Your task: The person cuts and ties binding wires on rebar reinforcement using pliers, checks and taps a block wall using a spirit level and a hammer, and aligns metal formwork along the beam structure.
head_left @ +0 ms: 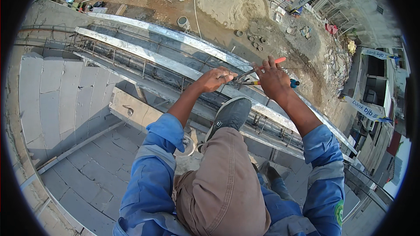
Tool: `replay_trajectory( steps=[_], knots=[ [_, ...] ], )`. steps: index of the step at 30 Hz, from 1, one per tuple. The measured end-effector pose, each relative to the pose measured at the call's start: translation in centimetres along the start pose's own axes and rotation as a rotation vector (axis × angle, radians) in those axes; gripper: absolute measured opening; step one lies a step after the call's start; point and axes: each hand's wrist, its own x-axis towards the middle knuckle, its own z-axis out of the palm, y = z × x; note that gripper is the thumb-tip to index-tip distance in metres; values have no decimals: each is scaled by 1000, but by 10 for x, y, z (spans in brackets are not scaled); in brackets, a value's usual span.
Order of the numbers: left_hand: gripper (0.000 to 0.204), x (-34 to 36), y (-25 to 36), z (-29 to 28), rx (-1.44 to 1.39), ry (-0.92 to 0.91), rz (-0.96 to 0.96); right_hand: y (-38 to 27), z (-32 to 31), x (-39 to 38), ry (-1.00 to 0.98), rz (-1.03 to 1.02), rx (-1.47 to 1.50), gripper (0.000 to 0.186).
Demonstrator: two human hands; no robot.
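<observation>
My right hand [273, 81] is closed around a hand tool with a red handle [280, 60]; its dark metal end reaches toward my left hand, and its exact kind is partly hidden by my fingers. Under that hand shows a second tool with a yellow-and-black shaft and a teal end [294, 83]. My left hand [216, 80] has its fingers pressed together near the tool's dark end; what they pinch, if anything, is too small to make out. Both hands are over a long formwork trough [175, 63] with steel reinforcing bars inside. Thin wire shows around my hands.
My grey shoe [229, 116] rests by the formwork's near side. Grey block walling [57, 100] stands at left. Far below lie a sand heap [232, 4], several buckets [256, 41] and rubble. A leg with a dark boot [272, 172] shows beneath my knee.
</observation>
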Motion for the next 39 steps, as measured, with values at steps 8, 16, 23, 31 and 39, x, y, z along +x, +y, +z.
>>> replay_trajectory(
  steps=[8,16,23,31,39],
  knots=[
    [57,0,10,1,-60,27,-78,-13,-4,6,-143,9,78,59],
    [50,3,2,0,92,34,2,-16,-9,18,-64,-45,-63,29],
    [43,-5,0,-11,52,-106,-87,-9,-29,21,-449,-24,203,24],
    [42,-2,2,-1,451,-176,-151,1,50,-18,-267,-49,295,60],
    [41,-1,13,-5,492,-203,-288,10,-11,-2,251,-520,-164,23]
  ],
)
